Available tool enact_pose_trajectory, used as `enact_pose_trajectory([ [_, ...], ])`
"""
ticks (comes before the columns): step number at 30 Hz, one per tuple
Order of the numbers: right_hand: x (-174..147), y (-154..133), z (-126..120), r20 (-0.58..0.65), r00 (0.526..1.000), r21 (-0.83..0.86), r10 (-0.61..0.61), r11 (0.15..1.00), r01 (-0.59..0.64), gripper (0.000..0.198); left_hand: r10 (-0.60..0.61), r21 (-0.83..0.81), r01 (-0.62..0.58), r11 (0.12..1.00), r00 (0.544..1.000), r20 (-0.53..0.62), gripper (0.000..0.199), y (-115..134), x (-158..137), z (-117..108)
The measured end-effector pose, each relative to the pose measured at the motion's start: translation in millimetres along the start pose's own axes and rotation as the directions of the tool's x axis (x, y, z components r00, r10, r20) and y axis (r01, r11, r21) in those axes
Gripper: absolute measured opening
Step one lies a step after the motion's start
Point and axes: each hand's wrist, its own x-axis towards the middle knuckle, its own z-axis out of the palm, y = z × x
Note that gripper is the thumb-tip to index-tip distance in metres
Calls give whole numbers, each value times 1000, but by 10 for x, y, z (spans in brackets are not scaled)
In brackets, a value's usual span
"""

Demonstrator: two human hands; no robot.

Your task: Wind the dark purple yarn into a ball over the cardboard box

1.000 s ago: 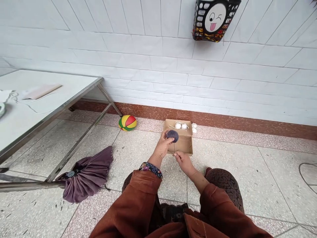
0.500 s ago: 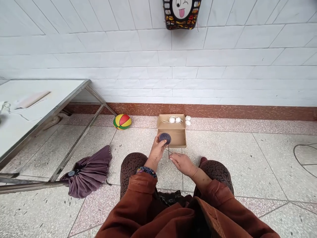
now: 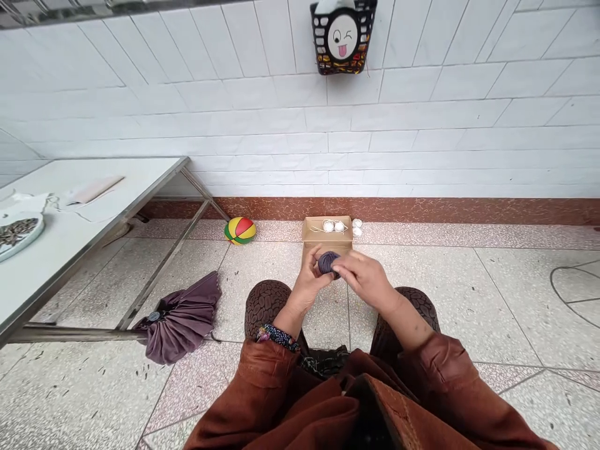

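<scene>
A ball of dark purple-grey yarn (image 3: 327, 262) sits in the fingers of my left hand (image 3: 307, 286), above the near part of an open cardboard box (image 3: 323, 237). My right hand (image 3: 368, 279) is against the ball's right side, thumb and fingers pinched at the yarn; the strand between them is too thin to make out now. Two white yarn balls (image 3: 329, 226) with loose ends lie at the back of the box. Small white balls (image 3: 357, 231) rest on the floor just right of it. My hands hide much of the box's near half.
A metal-framed table (image 3: 140, 175) stands at left, bearing a tray (image 3: 40, 232) of dark bits and a folded cloth-like piece (image 3: 96, 189). A folded purple umbrella (image 3: 185, 319) and a colourful ball (image 3: 240, 230) are on the floor. A black basket (image 3: 323, 47) hangs on the wall.
My right hand has come up from below the yarn ball, where it held the strand out, to the ball's right side. The view has tilted up and shifted left.
</scene>
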Motion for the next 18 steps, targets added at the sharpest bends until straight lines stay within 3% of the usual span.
enact_pose_trajectory([
  [4, 208, 106, 15, -62, 995, 144, 79, 987, -70, 26, -31, -49, 39, 998, 988, 152, 81, 138, -224, -18],
  [8, 98, 251, 285, -120, 964, 261, 239, 944, -202, 25, -32, -153, 65, 986, 978, 205, 75, 244, -359, 5],
  [11, -146, 292, 576, -147, 935, 293, 322, 917, -270, 23, -31, -231, 60, 971, 992, 125, 67, 235, -384, 31],
  [13, -306, 282, 738, -147, 935, 227, 323, 931, -286, 20, -32, -263, 42, 964, 999, 43, 64, 178, -363, 28],
  [18, -541, 161, 831, 30, 971, 23, 237, 971, -237, 16, -16, -168, -7, 986, 990, -137, 63, 3, -291, -70],
])
